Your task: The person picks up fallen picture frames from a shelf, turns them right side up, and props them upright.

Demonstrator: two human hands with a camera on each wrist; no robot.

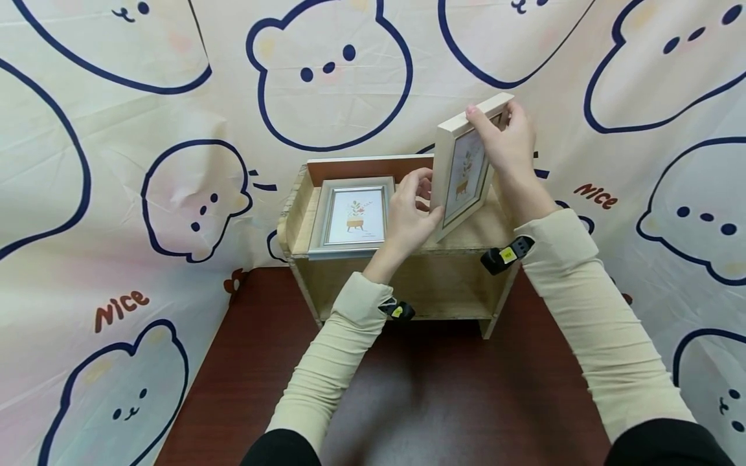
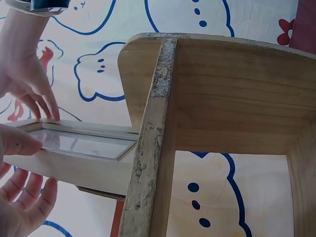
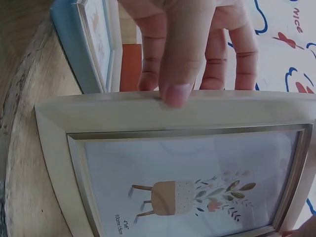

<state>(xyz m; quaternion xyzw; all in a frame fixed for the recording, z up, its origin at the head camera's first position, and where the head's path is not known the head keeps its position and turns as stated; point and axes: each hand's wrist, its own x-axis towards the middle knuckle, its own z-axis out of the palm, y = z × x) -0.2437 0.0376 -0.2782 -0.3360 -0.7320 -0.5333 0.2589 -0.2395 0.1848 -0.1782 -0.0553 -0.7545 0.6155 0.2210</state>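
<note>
A cream picture frame [image 1: 466,167] with a potted-plant print stands upright at an angle on the right half of a small wooden shelf unit [image 1: 408,285]. My right hand [image 1: 511,145] grips its upper right corner, thumb on the top edge and fingers behind. At its left side is my left hand [image 1: 409,213], thumb on the front border in the left wrist view and curled fingers behind the edge. The print's plant [image 3: 222,195] shows sideways in the right wrist view. A second, silvery picture frame [image 1: 355,217] leans back on the shelf's left half.
The shelf unit has raised side panels [image 1: 294,210], a reddish-brown back strip [image 1: 361,169] and an open lower compartment [image 2: 237,98]. It stands on a dark red table [image 1: 437,401]. Behind and beside it hangs a cloth [image 1: 192,123] printed with cartoon bears.
</note>
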